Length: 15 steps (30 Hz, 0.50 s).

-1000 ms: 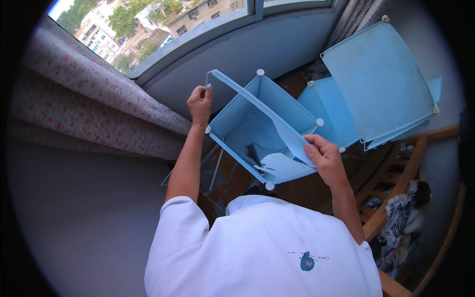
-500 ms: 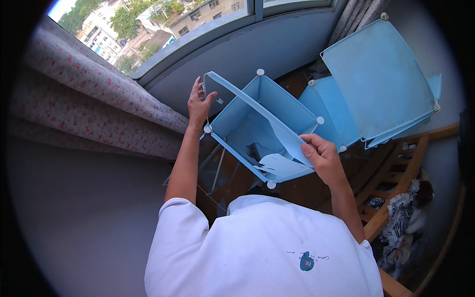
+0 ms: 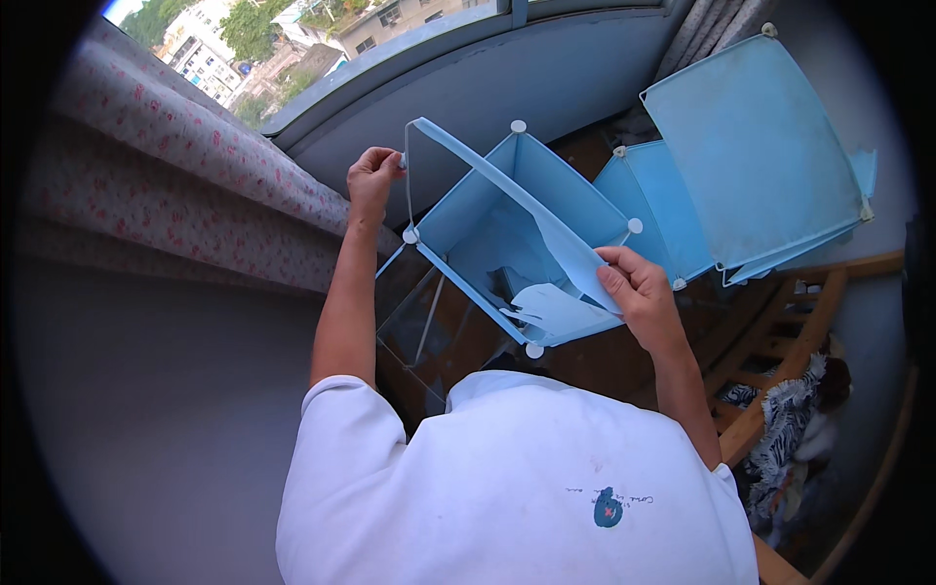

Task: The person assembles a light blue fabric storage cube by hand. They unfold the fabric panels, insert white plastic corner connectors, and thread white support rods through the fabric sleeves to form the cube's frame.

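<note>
A light-blue plastic panel with a thin wire edge (image 3: 497, 180) stands tilted over an open blue storage cube (image 3: 546, 156). Its sheet is torn, and a pale ragged piece (image 3: 561, 310) hangs by the cube's near side. My right hand (image 3: 639, 292) grips the panel's lower right end, thumb on top. At the panel's far left corner, beside the bare wire, my left hand (image 3: 370, 185) is closed in a pinch. A small pale bit shows at its fingertips, too small to name. White round connectors (image 3: 410, 235) sit on the cube's corners.
More blue panels (image 3: 765, 166) on wire frames stand at the right. A wooden slatted rail (image 3: 799, 341) with a fringed zebra-striped cloth (image 3: 785, 419) is at the lower right. A flowered curtain (image 3: 195, 166) hangs left, below the window. Bare wire frames (image 3: 429, 322) lean near the cube's left.
My left hand has gone from spread fingers at the panel's corner to a pinch, shifting slightly left and up. My right hand keeps its grip as the panel's far end rises a little.
</note>
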Tool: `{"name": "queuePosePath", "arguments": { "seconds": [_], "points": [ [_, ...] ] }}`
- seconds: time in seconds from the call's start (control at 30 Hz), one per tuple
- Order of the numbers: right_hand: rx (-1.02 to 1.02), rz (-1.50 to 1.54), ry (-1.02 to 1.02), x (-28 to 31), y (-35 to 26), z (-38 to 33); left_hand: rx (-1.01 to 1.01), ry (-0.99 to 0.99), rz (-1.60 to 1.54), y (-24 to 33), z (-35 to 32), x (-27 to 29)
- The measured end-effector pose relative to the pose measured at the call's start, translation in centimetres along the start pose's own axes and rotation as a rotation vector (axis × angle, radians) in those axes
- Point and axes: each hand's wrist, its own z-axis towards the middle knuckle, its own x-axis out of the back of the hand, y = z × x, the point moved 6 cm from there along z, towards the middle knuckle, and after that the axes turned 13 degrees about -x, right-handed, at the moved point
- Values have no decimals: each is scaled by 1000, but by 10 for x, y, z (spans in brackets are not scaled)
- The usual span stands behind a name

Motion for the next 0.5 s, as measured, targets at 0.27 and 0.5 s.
{"name": "queuePosePath", "arguments": {
  "seconds": [0.27,0.5],
  "points": [
    [-13,-3,2,3,0,-3,138,-9,804,-98,-35,60],
    [-51,-32,16,2,1,-3,215,-461,899,-135,-77,29]
  ]
}}
